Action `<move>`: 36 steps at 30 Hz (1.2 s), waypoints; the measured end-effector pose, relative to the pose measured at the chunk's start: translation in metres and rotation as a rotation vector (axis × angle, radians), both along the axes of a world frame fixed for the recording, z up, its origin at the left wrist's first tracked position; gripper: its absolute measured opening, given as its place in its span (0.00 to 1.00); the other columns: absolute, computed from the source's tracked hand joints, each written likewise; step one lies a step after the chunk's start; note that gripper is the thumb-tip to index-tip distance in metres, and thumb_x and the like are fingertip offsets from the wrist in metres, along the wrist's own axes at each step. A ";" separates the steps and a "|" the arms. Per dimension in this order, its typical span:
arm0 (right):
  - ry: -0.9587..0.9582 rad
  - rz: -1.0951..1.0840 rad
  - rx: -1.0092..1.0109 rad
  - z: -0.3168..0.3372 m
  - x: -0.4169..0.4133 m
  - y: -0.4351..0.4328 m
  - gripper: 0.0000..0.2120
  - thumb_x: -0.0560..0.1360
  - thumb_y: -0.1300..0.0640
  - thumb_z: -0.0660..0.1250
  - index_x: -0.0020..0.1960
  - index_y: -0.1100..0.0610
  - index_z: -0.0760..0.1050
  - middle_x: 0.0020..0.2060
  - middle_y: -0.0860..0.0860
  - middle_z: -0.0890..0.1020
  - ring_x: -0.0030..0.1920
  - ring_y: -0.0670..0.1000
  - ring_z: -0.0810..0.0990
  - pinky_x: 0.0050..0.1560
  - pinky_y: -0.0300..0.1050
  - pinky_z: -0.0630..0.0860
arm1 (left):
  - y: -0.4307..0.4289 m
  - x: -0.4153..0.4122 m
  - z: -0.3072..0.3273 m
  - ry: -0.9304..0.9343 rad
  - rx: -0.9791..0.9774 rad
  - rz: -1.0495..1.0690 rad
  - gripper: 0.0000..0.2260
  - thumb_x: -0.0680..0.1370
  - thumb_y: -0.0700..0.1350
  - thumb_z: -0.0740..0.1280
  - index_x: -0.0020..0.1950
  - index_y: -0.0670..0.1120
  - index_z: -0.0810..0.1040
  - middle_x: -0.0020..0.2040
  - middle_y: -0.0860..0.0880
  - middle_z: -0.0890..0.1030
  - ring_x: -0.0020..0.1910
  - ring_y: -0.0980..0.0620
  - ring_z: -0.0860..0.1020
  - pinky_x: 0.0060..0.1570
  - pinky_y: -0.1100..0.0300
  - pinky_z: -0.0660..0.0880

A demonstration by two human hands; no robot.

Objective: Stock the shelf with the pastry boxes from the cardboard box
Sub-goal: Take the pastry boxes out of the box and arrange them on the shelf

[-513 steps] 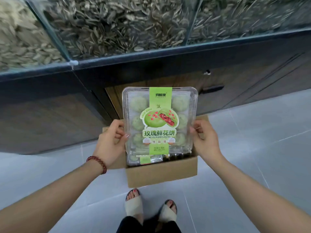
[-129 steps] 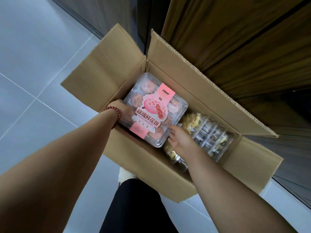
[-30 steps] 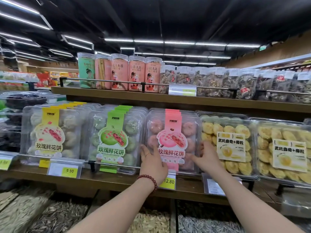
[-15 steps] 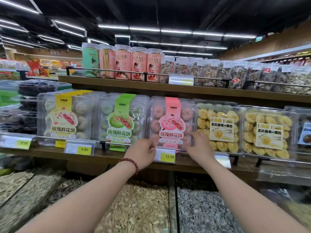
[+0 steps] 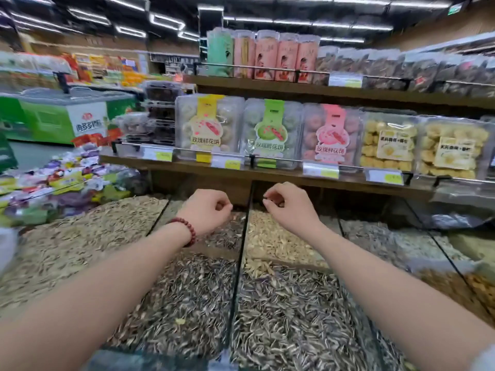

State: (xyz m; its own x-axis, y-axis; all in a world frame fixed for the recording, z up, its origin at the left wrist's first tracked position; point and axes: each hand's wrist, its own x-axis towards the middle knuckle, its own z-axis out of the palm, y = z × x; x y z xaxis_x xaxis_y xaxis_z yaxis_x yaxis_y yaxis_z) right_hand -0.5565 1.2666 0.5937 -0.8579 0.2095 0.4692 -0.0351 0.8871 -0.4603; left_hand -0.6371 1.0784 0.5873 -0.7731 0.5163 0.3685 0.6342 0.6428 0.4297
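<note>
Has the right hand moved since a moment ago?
Yes. The right hand left the pink pastry box and dropped below the shelf, holding nothing.

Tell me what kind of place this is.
Most likely a supermarket or snack shop. Packaged pastry boxes line a wooden shelf with price tags on its rail, loose sunflower seeds lie in bulk below, and a green chest freezer stands at the left.
</note>
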 end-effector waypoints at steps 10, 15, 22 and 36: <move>-0.210 0.301 -0.116 -0.082 0.066 -0.204 0.07 0.75 0.56 0.66 0.51 0.55 0.79 0.47 0.50 0.80 0.47 0.48 0.77 0.50 0.41 0.73 | -0.222 0.078 -0.096 -0.205 -0.153 0.079 0.10 0.75 0.47 0.64 0.41 0.44 0.82 0.33 0.48 0.80 0.33 0.50 0.77 0.35 0.63 0.71; -0.397 0.452 -0.203 -0.169 0.097 -0.248 0.06 0.72 0.61 0.69 0.48 0.60 0.80 0.42 0.54 0.81 0.38 0.47 0.75 0.43 0.40 0.72 | -0.270 0.124 -0.168 -0.354 -0.193 -0.008 0.08 0.75 0.48 0.63 0.36 0.51 0.76 0.26 0.61 0.69 0.27 0.67 0.68 0.30 0.74 0.60; -0.745 0.442 -0.314 -0.330 0.137 -0.262 0.06 0.73 0.65 0.66 0.48 0.61 0.80 0.38 0.47 0.77 0.36 0.41 0.75 0.40 0.27 0.70 | -0.296 0.166 -0.339 -0.699 -0.194 0.083 0.11 0.73 0.50 0.60 0.40 0.46 0.79 0.37 0.50 0.81 0.37 0.52 0.76 0.39 0.64 0.70; -1.161 0.152 -0.495 -0.675 0.187 -0.265 0.11 0.75 0.64 0.66 0.56 0.56 0.78 0.47 0.53 0.82 0.50 0.53 0.81 0.58 0.47 0.76 | -0.272 0.236 -0.686 -0.970 -0.098 0.468 0.14 0.71 0.47 0.58 0.49 0.46 0.80 0.48 0.43 0.82 0.49 0.41 0.80 0.49 0.52 0.76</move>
